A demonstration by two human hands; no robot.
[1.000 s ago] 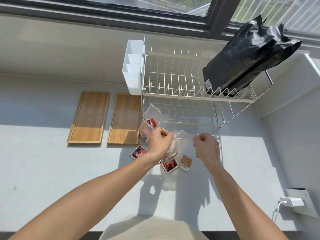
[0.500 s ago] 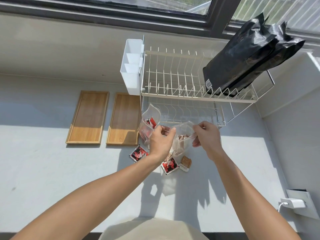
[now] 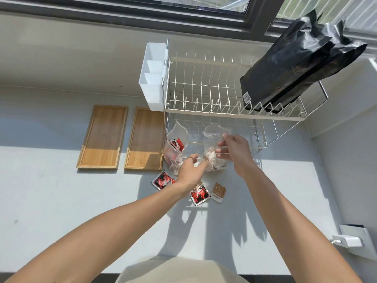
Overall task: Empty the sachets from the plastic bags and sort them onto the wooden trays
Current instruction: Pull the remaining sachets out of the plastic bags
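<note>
At the far left we see two wooden trays: the left tray (image 3: 102,137) and the right tray (image 3: 145,139) lie side by side on the counter (image 3: 51,190), and both are bare, so no sorting has begun. Just right of them an open clear bag (image 3: 175,148) stands under the dish rack (image 3: 224,88), red sachets showing inside it. In front of it a red sachet (image 3: 162,180) lies loose on the counter. Our left hand (image 3: 190,171) comes next; a second ago it was pinching the top edge of the second bag, and now it has dropped to that bag's bottom, fingers loosely curled, though we cannot tell whether it grips the plastic. Below it lie another red sachet (image 3: 200,195) and a tan sachet (image 3: 218,192). The second clear bag (image 3: 214,148), with pale sachets at its bottom, has risen upright, mouth toward the rack. Our right hand (image 3: 234,149) pinches its side, having moved in from the edge. We judge the bag is being readied to tip out.
</note>
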